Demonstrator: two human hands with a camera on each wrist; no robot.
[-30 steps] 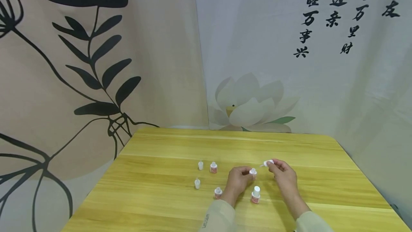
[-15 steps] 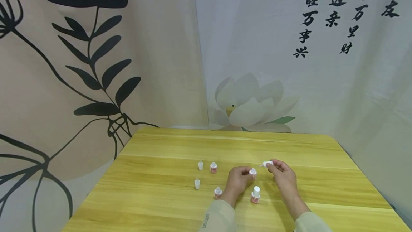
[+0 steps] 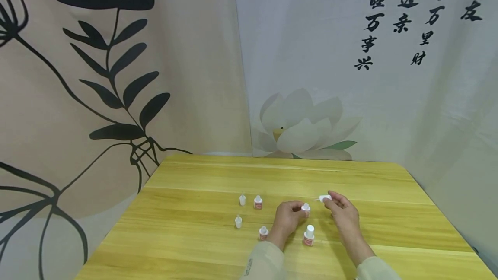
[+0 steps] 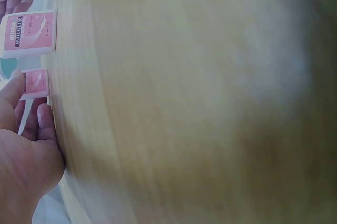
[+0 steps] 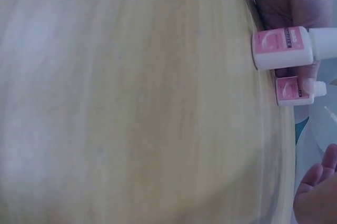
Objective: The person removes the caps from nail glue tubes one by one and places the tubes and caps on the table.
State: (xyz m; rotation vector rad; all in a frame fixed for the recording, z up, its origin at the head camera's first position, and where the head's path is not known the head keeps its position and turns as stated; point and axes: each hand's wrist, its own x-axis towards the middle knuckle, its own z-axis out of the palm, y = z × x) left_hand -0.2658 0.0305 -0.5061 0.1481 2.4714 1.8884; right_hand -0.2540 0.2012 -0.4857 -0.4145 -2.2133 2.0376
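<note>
My left hand grips a small uncapped nail glue bottle with a pink label, standing upright on the table. Its label also shows in the left wrist view, where the thumb and fingers of the left hand hold it. To the right and slightly higher, my right hand pinches a white brush cap; its thin tip points left toward the bottle's neck, apart from it. A capped nail glue bottle stands upright in front of the held one. In the right wrist view, most of the right hand lies outside the frame.
Two more uncapped bottles, one farther back and one beside the left wrist, stand on the wooden table. Left of them are two white caps, a rear cap and a front cap. A printed curtain hangs behind.
The right hand with the brush cap has shifted only a little, at about the same distance from the bottle. The left hand and the standing bottles have stayed put.
</note>
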